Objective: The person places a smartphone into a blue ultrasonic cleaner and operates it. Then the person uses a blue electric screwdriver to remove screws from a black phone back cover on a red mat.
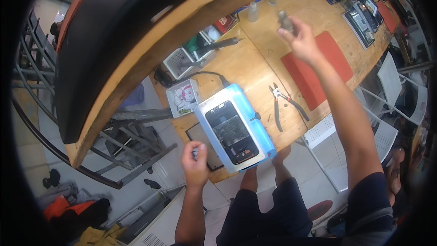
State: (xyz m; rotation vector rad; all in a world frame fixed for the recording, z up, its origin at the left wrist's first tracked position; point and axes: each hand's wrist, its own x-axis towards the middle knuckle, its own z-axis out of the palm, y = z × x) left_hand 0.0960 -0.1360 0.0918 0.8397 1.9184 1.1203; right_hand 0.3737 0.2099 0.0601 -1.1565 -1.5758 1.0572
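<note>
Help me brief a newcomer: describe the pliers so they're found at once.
On the wooden table, look between the blue-and-white machine and the red mat. The pliers lie there, set apart from the flat mat and boxy machine by two splayed handles.

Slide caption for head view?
Right hand holding a small greyish cylinder, left hand gripping something small beside a blue-and-white boxy device bearing a black phone panel.
</note>
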